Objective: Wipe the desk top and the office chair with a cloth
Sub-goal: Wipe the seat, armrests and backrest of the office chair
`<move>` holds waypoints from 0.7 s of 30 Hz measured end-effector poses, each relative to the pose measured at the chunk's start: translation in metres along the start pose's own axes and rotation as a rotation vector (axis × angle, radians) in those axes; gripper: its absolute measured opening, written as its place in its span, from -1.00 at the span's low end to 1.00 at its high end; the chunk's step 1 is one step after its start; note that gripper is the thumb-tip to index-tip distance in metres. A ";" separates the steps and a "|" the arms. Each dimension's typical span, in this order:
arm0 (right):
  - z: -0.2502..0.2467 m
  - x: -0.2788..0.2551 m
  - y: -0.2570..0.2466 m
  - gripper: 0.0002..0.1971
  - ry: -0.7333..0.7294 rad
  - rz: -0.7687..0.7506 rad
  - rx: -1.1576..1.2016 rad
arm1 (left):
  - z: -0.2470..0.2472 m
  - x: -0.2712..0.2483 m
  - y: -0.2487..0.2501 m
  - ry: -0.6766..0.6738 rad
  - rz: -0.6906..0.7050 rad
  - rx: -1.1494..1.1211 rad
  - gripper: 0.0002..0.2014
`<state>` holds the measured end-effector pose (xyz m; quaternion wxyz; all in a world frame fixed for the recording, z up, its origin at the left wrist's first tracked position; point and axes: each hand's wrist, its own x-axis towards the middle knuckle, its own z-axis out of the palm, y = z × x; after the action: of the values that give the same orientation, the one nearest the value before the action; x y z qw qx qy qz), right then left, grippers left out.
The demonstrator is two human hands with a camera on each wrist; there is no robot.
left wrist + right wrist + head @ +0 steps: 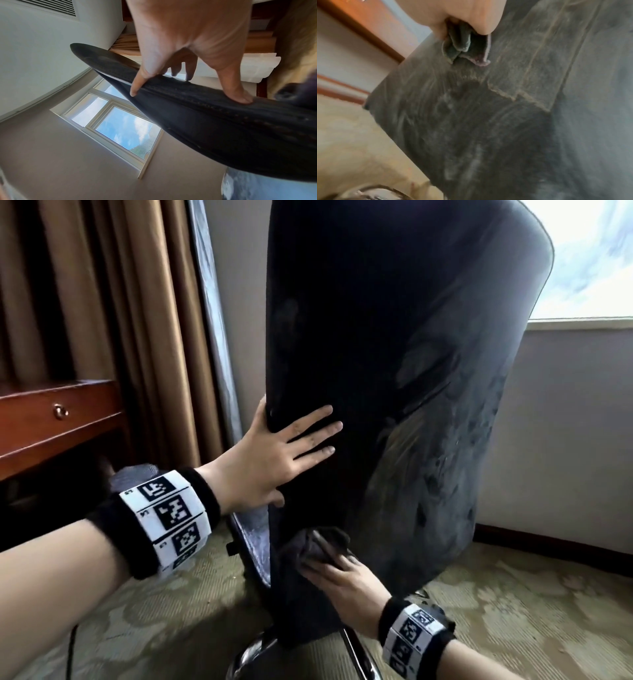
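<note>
My left hand [274, 460] clamps the office chair [394, 337] by its side edge, fingers flat, thumb hooked behind, since it likely swivels; lower, my right hand [339, 577] curls round the soft, limp cloth [317, 542], wadded low against its back.

Head view down onto chair back [394, 354], left wrist along its edge, right wrist nearest, all sharing it
</note>
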<state>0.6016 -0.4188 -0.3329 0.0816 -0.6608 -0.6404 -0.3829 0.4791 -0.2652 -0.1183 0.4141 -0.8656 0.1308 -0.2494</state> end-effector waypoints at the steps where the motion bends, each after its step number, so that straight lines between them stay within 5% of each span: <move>1: -0.003 -0.003 0.006 -0.43 -0.072 -0.077 -0.013 | 0.000 -0.001 -0.001 -0.002 -0.005 0.002 0.09; 3: -0.021 0.011 0.027 -0.50 -0.044 -0.142 -0.046 | 0.001 -0.003 -0.001 -0.006 -0.013 -0.006 0.10; 6: -0.061 0.055 0.054 -0.43 0.126 0.014 -0.012 | 0.003 -0.004 -0.001 -0.010 -0.034 -0.016 0.13; 9: -0.040 0.057 0.039 -0.53 0.162 -0.020 -0.025 | 0.003 -0.004 -0.001 -0.007 -0.035 -0.015 0.15; 12: 0.007 0.007 -0.003 -0.61 -0.112 -0.311 -0.071 | 0.003 -0.005 -0.002 -0.005 -0.025 -0.015 0.13; 14: 0.006 -0.001 -0.002 -0.55 -0.304 -0.378 -0.137 | 0.004 -0.005 -0.003 0.000 -0.024 -0.013 0.13; 16: -0.012 0.020 0.016 -0.56 -0.271 -0.415 -0.149 | 0.002 -0.005 -0.003 0.003 -0.025 -0.021 0.12; 21: -0.038 0.055 0.032 -0.51 -0.086 -0.143 0.009 | 0.004 -0.007 -0.002 0.046 -0.021 -0.036 -0.02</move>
<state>0.6089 -0.4040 -0.2609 0.0295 -0.6287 -0.6906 -0.3562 0.4759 -0.2582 -0.1212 0.3926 -0.8684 0.1355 -0.2710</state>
